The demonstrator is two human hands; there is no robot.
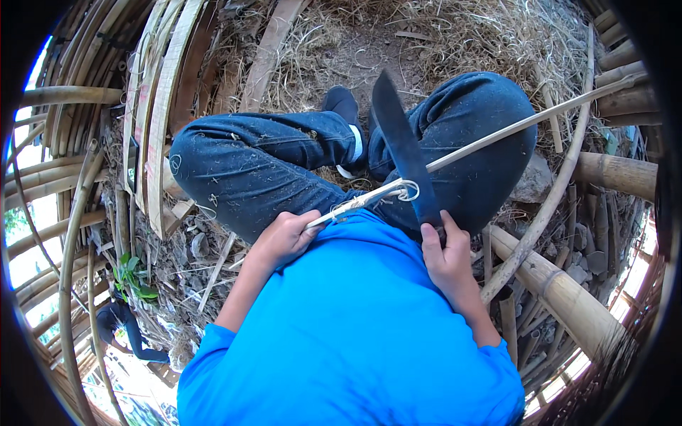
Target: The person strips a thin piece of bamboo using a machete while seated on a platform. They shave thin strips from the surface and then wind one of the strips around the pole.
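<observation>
My left hand (pixel 283 238) grips the near end of a long thin pale bamboo strip (pixel 511 128) that runs up and to the right across my knees. My right hand (pixel 444 248) is closed on the handle of a long dark blade (pixel 401 142), which points up and away. The blade's edge meets the strip just above my lap, where a thin curl of shaving (pixel 406 189) has peeled off. I sit with both legs in dark jeans (pixel 249 163) bent in front of me, a blue shirt (pixel 355 334) below.
Thick bamboo poles (pixel 568 298) lie at my right. Split bamboo slats (pixel 160 106) lean at the left. Dry straw and shavings (pixel 497 35) cover the ground ahead. Another person (pixel 124 326) crouches at the lower left, and a stone (pixel 533 181) sits by my right knee.
</observation>
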